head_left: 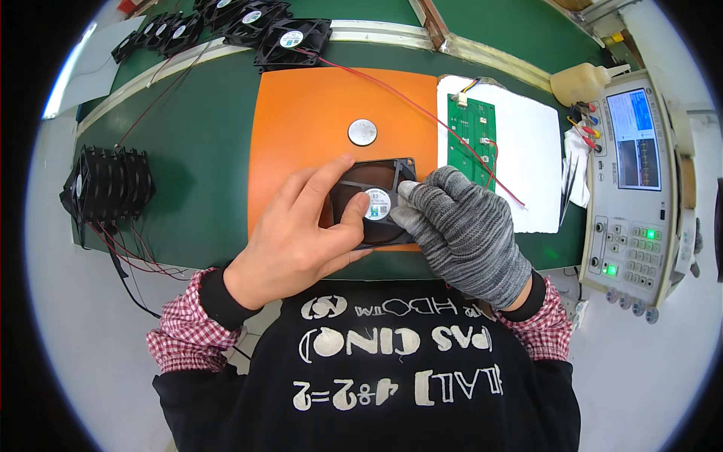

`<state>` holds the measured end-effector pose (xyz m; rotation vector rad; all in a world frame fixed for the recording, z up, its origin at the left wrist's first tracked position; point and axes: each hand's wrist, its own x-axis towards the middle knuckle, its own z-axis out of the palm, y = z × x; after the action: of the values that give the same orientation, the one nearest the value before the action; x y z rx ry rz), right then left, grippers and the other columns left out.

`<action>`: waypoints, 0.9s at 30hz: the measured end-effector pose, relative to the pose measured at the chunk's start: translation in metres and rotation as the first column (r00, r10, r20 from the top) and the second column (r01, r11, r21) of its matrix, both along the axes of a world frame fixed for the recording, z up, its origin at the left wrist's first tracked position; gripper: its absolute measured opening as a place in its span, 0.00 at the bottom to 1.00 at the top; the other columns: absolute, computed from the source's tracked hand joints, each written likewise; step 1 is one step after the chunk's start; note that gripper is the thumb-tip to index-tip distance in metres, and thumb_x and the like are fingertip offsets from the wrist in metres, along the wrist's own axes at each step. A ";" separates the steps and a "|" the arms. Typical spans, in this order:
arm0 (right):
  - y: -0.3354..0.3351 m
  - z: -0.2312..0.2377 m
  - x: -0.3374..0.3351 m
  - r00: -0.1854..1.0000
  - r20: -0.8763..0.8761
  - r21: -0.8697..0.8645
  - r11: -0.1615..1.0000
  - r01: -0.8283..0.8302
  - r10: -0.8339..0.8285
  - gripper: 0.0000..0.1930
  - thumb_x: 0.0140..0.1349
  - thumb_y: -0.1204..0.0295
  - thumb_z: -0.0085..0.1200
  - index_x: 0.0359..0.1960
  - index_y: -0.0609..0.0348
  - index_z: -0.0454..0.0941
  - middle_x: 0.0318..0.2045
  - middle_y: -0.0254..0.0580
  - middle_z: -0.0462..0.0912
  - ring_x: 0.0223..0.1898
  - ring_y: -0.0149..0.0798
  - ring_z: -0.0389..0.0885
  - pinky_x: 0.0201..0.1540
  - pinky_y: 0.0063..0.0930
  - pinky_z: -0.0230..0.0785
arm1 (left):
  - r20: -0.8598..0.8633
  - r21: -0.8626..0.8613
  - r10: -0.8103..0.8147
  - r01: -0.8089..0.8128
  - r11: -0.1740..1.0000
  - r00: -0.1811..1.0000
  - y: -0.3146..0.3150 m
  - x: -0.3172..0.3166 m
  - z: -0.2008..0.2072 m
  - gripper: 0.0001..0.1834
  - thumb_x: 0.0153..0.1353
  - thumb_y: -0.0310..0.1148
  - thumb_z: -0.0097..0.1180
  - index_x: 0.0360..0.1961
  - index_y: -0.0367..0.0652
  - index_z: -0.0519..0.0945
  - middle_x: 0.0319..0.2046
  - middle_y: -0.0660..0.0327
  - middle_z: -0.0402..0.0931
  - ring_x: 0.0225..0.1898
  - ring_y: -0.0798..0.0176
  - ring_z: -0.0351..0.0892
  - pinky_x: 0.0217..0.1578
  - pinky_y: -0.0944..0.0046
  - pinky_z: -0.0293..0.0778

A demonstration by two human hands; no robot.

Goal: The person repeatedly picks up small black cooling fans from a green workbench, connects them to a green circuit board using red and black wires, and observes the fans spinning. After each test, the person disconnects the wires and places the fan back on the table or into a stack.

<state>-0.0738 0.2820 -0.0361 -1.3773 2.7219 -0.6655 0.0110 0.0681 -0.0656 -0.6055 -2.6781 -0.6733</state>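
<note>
A black square cooling fan (pixel 385 175) lies on the orange mat, with a round white label on its hub. My bare left hand (pixel 301 218) grips it from the left, index finger along the top edge and thumb on the hub label. My right hand (pixel 467 226), in a grey knitted glove, has its fingers curled together in a pinch over the fan's right side, beside the label. Whatever is between those fingertips is hidden. Just above the fan, a silver-grey disc (pixel 362 132) is set on the orange mat (pixel 301 105).
A green circuit board (pixel 471 124) rests on a white pad (pixel 527 151), crossed by a red wire from a black fan (pixel 292 41). Several fans stand stacked (pixel 113 184) at left. At right are a plastic bottle (pixel 580 83) and a test instrument (pixel 633 188) with a lit screen.
</note>
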 end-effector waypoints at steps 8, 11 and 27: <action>0.039 0.005 -0.026 0.841 -0.396 -0.237 0.926 0.294 -0.369 0.10 0.58 0.75 0.59 0.43 0.55 0.83 0.33 0.42 0.80 0.31 0.43 0.79 0.33 0.35 0.72 | 0.001 -0.035 -0.045 0.045 0.998 0.999 0.000 -0.005 -0.004 0.30 0.39 0.37 0.75 0.47 0.42 0.79 0.61 0.41 0.63 0.52 0.40 0.71 0.47 0.50 0.73; 0.077 -0.008 -0.070 0.774 -0.454 -0.357 0.886 0.296 -0.442 0.09 0.56 0.77 0.62 0.39 0.58 0.84 0.31 0.43 0.81 0.32 0.43 0.81 0.38 0.32 0.74 | 0.058 0.022 -0.031 0.030 0.999 0.998 0.001 -0.002 -0.004 0.34 0.40 0.35 0.75 0.52 0.45 0.78 0.61 0.41 0.62 0.55 0.41 0.68 0.50 0.48 0.70; 0.079 -0.028 -0.088 0.991 0.000 -0.301 0.945 0.125 -0.132 0.10 0.55 0.67 0.62 0.37 0.58 0.83 0.37 0.44 0.78 0.39 0.47 0.80 0.43 0.38 0.73 | 0.459 0.473 -0.169 -0.079 0.877 0.872 0.004 -0.021 0.075 0.45 0.45 0.55 0.67 0.58 0.33 0.70 0.48 0.47 0.73 0.47 0.47 0.73 0.47 0.47 0.69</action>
<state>-0.1615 0.3608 -0.0637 -1.2650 2.8364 -1.1227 -0.0103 0.0717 0.0090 -0.3957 -2.7501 -1.6395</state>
